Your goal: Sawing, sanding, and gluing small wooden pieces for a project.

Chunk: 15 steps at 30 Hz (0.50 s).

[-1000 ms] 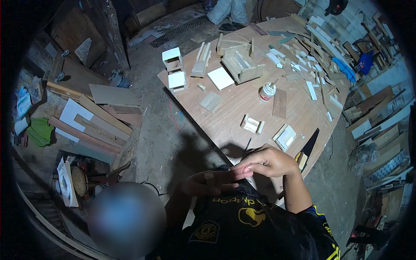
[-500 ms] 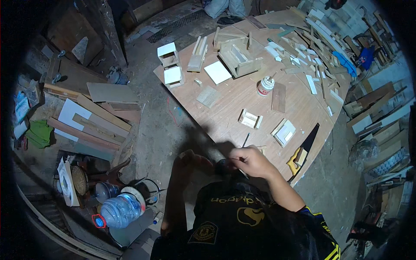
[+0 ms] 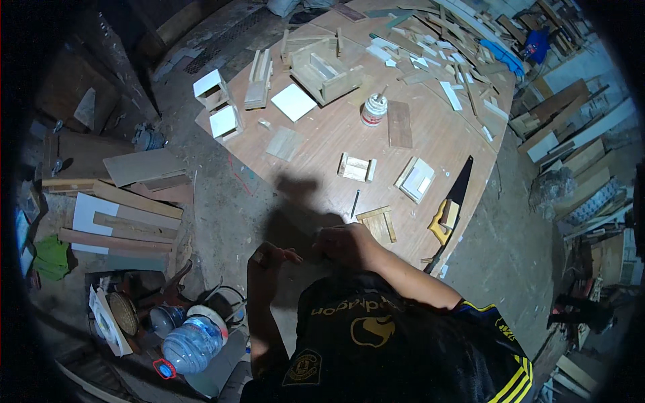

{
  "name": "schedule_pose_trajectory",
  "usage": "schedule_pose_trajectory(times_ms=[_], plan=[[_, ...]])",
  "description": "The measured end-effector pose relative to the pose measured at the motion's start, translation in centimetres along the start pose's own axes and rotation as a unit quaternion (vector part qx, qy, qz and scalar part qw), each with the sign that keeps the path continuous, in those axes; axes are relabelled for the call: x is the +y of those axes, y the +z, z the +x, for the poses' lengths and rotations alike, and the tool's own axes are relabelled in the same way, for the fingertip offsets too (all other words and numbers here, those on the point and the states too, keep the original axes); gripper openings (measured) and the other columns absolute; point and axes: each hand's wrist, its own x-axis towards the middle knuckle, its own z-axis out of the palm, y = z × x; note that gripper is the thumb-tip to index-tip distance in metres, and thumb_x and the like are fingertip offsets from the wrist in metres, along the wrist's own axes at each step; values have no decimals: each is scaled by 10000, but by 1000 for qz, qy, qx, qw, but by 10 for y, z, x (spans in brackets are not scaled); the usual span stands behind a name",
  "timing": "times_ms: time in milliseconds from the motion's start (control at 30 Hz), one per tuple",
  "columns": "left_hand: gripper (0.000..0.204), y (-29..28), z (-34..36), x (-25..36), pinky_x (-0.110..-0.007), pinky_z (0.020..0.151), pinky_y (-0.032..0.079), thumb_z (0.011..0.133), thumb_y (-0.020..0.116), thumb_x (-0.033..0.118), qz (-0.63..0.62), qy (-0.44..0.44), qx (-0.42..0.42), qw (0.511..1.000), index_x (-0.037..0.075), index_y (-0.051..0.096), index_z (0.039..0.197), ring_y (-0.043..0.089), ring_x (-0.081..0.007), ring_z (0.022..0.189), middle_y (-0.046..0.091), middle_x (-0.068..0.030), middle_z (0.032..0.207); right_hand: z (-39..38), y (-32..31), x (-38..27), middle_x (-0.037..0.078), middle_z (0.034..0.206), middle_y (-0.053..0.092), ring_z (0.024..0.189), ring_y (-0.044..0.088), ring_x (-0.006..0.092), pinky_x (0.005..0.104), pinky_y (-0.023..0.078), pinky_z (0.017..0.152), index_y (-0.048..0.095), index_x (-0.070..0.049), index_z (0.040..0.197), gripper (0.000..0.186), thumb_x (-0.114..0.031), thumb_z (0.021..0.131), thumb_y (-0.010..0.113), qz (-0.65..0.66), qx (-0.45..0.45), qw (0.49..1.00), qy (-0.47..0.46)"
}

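Note:
I hold both hands low at the near edge of the work table. My left hand hangs over the shadowed floor, fingers loosely bent and apart, with nothing visible in them. My right hand is closed near the edge; what it grips, if anything, is hidden in shadow. Just beyond it lie a thin dark pencil-like stick and a small wooden frame piece. A handsaw with a yellow handle lies to its right, and small wooden assemblies sit ahead.
The table carries a glue bottle, white-topped wooden boxes, a larger wooden assembly and scattered offcuts. Boards lie at left and more at right. Large water bottles stand at lower left.
My hands were together; they have come apart, the left moving up-left, the right leftward. The view has shifted, so the table appears higher and further left. The small frame piece is now uncovered.

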Motion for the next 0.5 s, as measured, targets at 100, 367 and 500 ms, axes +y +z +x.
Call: schedule_pose_trajectory(times_ms=[100, 367, 500], plan=[[198, 2, 4, -5, -424, 961, 474, 999, 497, 174, -24, 20, -19, 999, 32, 540, 868, 669, -199, 830, 693, -131, 776, 2, -8, -14, 143, 745, 649, 678, 648, 288, 358, 500, 601, 656, -48, 834, 91, -135, 858, 671, -62, -32, 997, 21], [261, 2, 24, -5, -422, 879, 515, 1004, 461, 154, -13, 13, -22, 1000, 59, 512, 765, 632, -195, 626, 572, -79, 574, -4, -12, 3, 130, 782, 642, 713, 640, 319, 377, 500, 629, 625, -46, 861, 146, -182, 868, 677, -21, -1, 1000, -6], [235, 7, 35, -2, -417, 845, 521, 996, 454, 128, -16, -23, 8, 1000, 46, 527, 788, 631, -188, 642, 562, -65, 585, -6, -14, 14, 98, 899, 669, 798, 660, 319, 385, 523, 684, 635, -73, 902, 118, -175, 853, 669, -76, -23, 992, -95]])
